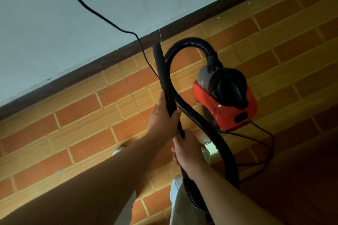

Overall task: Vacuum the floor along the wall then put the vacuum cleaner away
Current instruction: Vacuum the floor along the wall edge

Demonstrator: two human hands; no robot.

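Observation:
A red and black canister vacuum cleaner (226, 97) stands on the brick-pattern floor (82, 118) to the right of my hands. Its ribbed black hose (190, 42) arcs up from the canister, loops left and runs back down past my arms. The black nozzle tube (161, 71) points toward the dark skirting board (102, 64) at the foot of the pale wall (54, 23). My left hand (162, 115) grips the tube's lower part. My right hand (188, 151) holds the hose end just behind it.
A thin black power cord (102, 17) runs down the wall from the upper left and passes behind the nozzle. More cord (263, 133) lies looped on the floor right of the canister. My feet (120, 149) and light trousers (182, 206) show below my arms.

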